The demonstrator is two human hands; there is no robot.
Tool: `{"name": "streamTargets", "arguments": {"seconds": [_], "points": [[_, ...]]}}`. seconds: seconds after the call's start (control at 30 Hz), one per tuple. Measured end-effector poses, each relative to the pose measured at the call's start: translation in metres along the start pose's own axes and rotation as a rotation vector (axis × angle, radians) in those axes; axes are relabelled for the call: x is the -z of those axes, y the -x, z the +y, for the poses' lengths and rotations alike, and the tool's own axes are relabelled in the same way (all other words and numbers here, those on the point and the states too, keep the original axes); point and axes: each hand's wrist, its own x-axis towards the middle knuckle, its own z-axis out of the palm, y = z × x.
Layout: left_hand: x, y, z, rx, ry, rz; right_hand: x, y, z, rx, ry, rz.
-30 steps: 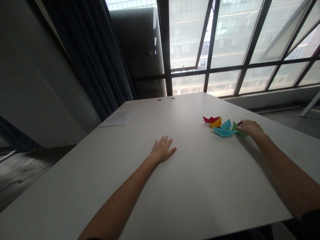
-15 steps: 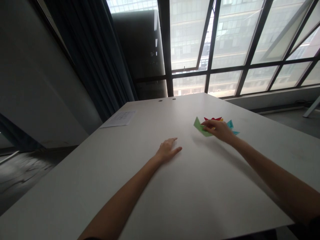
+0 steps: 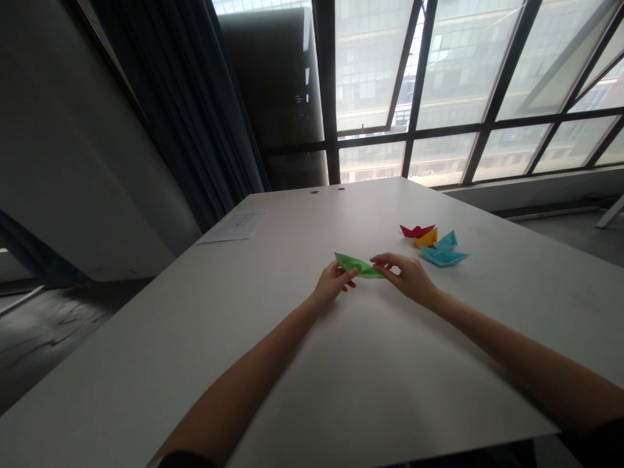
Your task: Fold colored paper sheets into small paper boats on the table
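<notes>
A green folded paper boat (image 3: 359,265) is held between my two hands just above the white table (image 3: 312,377). My left hand (image 3: 332,283) grips its left end, with the thumb on the near side. At the right end my right hand (image 3: 402,274) pinches the paper between thumb and fingers. Beyond my right hand sit more paper boats: a red one (image 3: 417,231), an orange-yellow one (image 3: 426,238) and light blue folded paper (image 3: 443,257), with a raised blue piece (image 3: 447,241) right behind it.
A printed sheet of paper (image 3: 234,227) lies at the table's left edge. Two dark round spots (image 3: 314,192) show near the far edge. A dark blue curtain (image 3: 195,130) and large windows (image 3: 375,71) stand behind the table.
My right hand has brought the green paper boat left, away from the other boats. My left hand, open before, has closed on its left end.
</notes>
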Motion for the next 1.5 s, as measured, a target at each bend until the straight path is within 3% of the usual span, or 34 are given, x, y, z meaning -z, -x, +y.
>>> {"name": "streamTargets", "arguments": {"seconds": [0.2,0.4,0.63,0.7,0.8,0.9,1.0,1.2,1.5], "points": [[-0.005,0.003,0.002,0.121,0.233,0.137,-0.008,0.007,-0.005,0.395,0.13,-0.093],[-0.006,0.0,-0.007,-0.026,0.181,0.229,-0.017,0.013,-0.017,0.474,0.169,-0.067],[-0.009,-0.003,-0.016,-0.103,0.123,0.316,-0.025,0.021,-0.029,0.583,0.215,-0.144],[-0.009,-0.003,-0.016,-0.138,0.098,0.343,-0.023,0.021,-0.029,0.544,0.179,-0.132],[-0.007,-0.003,-0.016,-0.245,0.025,0.36,-0.019,0.017,-0.025,0.377,0.101,-0.035],[-0.007,-0.003,-0.016,-0.315,-0.076,0.286,-0.019,0.014,-0.017,0.21,0.075,0.067],[-0.007,0.0,-0.017,-0.33,-0.143,0.188,-0.022,0.013,-0.009,0.116,0.046,0.073],[-0.011,0.007,-0.011,-0.177,0.033,-0.053,-0.025,0.016,-0.001,0.017,-0.09,0.027],[-0.013,0.014,-0.005,-0.053,0.072,-0.256,-0.026,0.014,-0.001,-0.111,-0.179,-0.025]]}}
